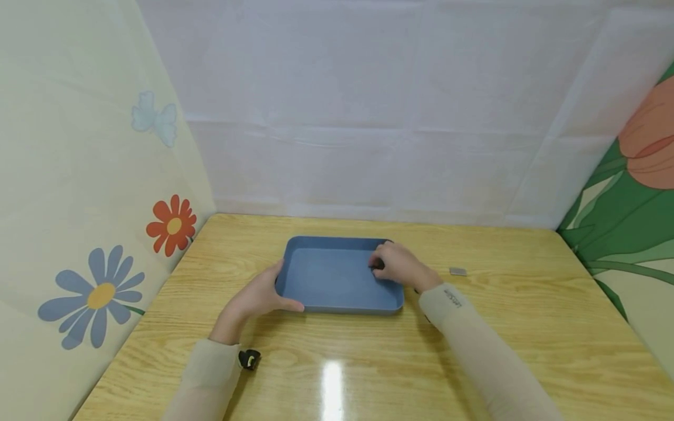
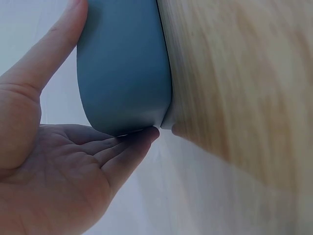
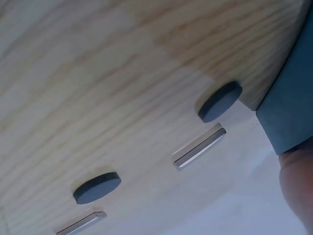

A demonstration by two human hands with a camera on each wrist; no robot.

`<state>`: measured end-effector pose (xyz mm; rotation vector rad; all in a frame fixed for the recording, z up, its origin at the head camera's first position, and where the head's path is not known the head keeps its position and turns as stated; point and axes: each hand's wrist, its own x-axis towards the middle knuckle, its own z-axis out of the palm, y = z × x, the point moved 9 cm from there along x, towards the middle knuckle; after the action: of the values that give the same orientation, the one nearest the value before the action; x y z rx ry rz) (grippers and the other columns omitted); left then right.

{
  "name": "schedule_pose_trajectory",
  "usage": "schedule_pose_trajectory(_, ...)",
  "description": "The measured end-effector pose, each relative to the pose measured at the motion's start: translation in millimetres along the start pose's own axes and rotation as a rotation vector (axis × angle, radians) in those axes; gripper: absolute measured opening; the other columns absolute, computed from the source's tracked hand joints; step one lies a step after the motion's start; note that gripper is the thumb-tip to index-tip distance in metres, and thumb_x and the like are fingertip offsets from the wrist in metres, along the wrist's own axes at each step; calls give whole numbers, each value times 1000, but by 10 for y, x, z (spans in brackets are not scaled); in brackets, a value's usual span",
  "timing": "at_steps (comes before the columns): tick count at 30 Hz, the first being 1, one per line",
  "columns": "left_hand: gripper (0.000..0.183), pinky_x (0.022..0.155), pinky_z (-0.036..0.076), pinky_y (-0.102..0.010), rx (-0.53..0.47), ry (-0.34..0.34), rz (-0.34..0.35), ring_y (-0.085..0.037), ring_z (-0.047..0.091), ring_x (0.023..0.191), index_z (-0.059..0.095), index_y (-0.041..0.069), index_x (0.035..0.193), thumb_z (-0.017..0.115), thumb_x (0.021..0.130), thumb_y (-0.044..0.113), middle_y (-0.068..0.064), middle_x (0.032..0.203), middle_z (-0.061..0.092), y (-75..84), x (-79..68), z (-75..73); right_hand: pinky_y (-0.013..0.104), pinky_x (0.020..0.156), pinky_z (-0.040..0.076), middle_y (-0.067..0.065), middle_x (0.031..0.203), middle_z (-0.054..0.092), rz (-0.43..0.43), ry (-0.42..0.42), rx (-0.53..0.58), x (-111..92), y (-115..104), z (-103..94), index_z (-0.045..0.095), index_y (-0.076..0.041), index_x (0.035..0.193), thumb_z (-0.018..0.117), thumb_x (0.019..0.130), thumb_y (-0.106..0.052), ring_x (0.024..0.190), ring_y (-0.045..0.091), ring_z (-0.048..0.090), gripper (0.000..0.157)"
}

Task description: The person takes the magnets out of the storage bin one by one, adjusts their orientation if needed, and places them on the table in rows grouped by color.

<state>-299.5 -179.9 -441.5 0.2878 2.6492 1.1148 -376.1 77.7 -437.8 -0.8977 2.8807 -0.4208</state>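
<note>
A shallow blue tray [image 1: 332, 275] lies on the wooden table. My left hand [image 1: 260, 292] holds it at the left end, thumb along the near left corner and fingers against the outer side. In the left wrist view, the thumb and fingers of that hand [image 2: 63, 161] span the tray's rounded wall [image 2: 124, 68]. Over the tray's right part, my right hand [image 1: 397, 264] has its fingers curled down, pinching a small dark thing [image 1: 377, 265]; most of it is hidden, so I cannot tell its kind. A bit of the right hand [image 3: 297, 188] shows beside the tray wall [image 3: 288, 112].
To the right of the tray, a small silver plate [image 1: 457, 271] lies on the table [image 1: 505, 316]. The right wrist view has two dark round discs [image 3: 220, 102] and two thin metal bars [image 3: 199, 149] on the wood. A white sheet [image 1: 337, 146] hangs behind the table.
</note>
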Motion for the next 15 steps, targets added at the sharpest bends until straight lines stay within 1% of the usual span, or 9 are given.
schedule_pose_trajectory(7,138,125,28,-62,12,2,2,-48,20,156,6,-9,162,93,72,48,-30,170,14,-7,8,5,37,91,53,2,106,72,-7,10,15,-20,-19,-9,78,-15,109,74,96,-21,98,18,61,15)
schedule_pose_trajectory(9,137,125,28,-62,11,4,-5,-48,19,157,5,-8,162,93,72,48,-28,170,14,-18,9,-1,36,89,54,2,106,72,-12,23,25,-23,-21,-22,78,-15,109,73,96,-21,98,17,61,15)
schedule_pose_trajectory(15,137,125,28,-63,11,4,-17,-49,19,156,5,-8,162,92,73,47,-29,170,13,-13,5,-11,36,89,56,1,109,72,-12,64,99,-29,-58,-121,76,-14,111,73,96,-21,101,17,64,16)
